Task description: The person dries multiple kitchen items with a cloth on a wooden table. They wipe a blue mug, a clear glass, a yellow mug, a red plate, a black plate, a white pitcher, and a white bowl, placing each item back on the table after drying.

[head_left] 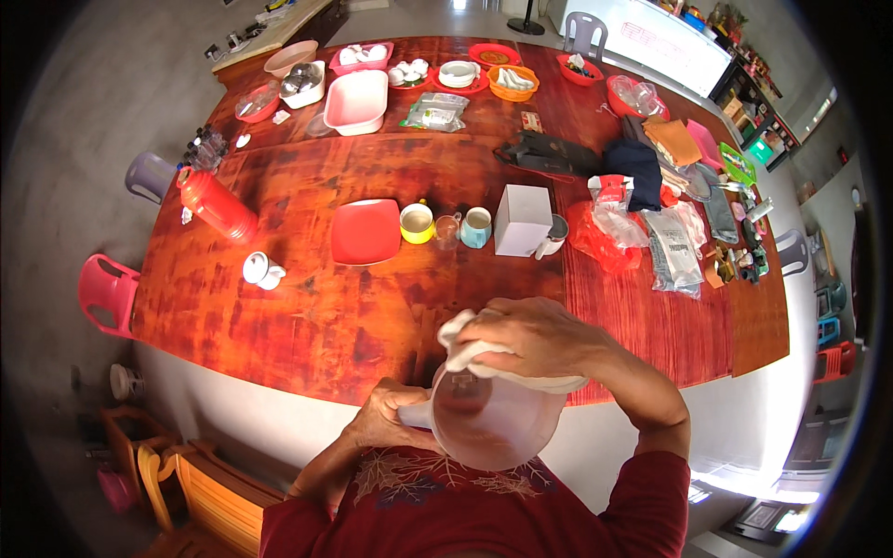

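Observation:
My left hand (383,418) is closed round the handle of a translucent whitish plastic jug (498,423), held tilted in front of my chest near the table's edge. A white cloth (488,356) is bunched in my right hand (535,335), its folds lying against the jug's upper rim. Beyond my hands, a red square plate (366,232) stands on the table beside a yellow mug (417,223), a small clear glass cup (447,231) and a light blue mug (476,228). A white box (523,220) stands to their right, with a whitish cup (553,237) partly behind it.
On the reddish wooden table (279,325), a red thermos (219,205) and a white cup (263,271) are at left. Bowls and a pink basin (356,102) stand at the back. Bags and cloths (642,223) crowd the right. A wooden chair (219,493) is at lower left.

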Demonstrator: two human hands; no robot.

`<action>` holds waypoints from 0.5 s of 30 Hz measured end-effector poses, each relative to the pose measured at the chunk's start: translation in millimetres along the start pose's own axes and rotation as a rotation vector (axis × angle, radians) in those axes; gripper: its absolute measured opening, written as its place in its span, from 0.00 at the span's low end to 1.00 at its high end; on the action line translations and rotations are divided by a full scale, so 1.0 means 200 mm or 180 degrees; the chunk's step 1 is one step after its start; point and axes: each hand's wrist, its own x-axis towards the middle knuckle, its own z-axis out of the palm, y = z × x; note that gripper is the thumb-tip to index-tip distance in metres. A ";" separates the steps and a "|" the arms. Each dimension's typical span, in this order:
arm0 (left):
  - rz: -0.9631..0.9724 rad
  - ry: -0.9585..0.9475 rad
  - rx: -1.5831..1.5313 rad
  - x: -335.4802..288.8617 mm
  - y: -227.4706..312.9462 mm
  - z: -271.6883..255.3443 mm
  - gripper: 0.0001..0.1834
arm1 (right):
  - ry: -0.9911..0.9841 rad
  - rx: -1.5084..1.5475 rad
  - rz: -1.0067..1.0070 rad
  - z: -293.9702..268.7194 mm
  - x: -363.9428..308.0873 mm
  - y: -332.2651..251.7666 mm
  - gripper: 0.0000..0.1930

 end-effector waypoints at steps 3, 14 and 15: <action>-0.0223 0.0112 -0.0166 -0.03 -0.06 0.02 0.24 | 0.0488 -0.0246 0.0791 0.12 -0.12 0.10 0.15; -0.0492 0.0609 -0.0463 0.06 0.06 0.08 0.20 | 0.1398 -0.1328 0.1405 0.04 -0.34 -0.06 0.17; -0.0530 0.0676 -0.0525 0.07 0.05 0.09 0.20 | 0.1673 -0.1341 0.1283 0.06 -0.29 -0.06 0.17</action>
